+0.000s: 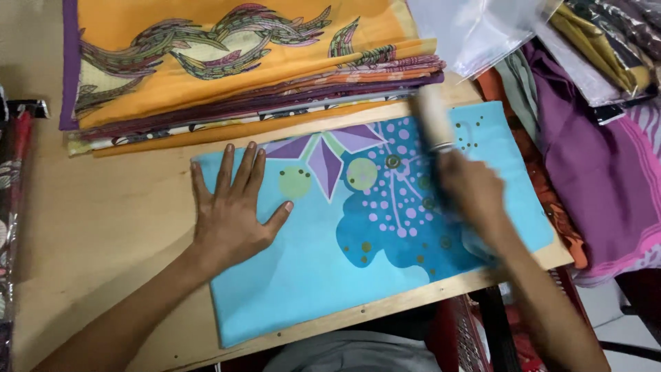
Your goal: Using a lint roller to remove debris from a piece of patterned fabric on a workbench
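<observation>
We look down on a pale wooden table (pixel 96 227) whose front edge, toward five o'clock, shows a row of small screw heads. Below it at six o'clock sits a red wire frame (pixel 463 337). At four o'clock a patch of light floor (pixel 623 324) appears. Soft, even light falls throughout.

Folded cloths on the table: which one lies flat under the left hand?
The light blue cloth with purple petals and dots, lying alone at the table's front edge. The left hand presses it flat. The other cloths are stacked behind, topped by an orange cloth.
</observation>
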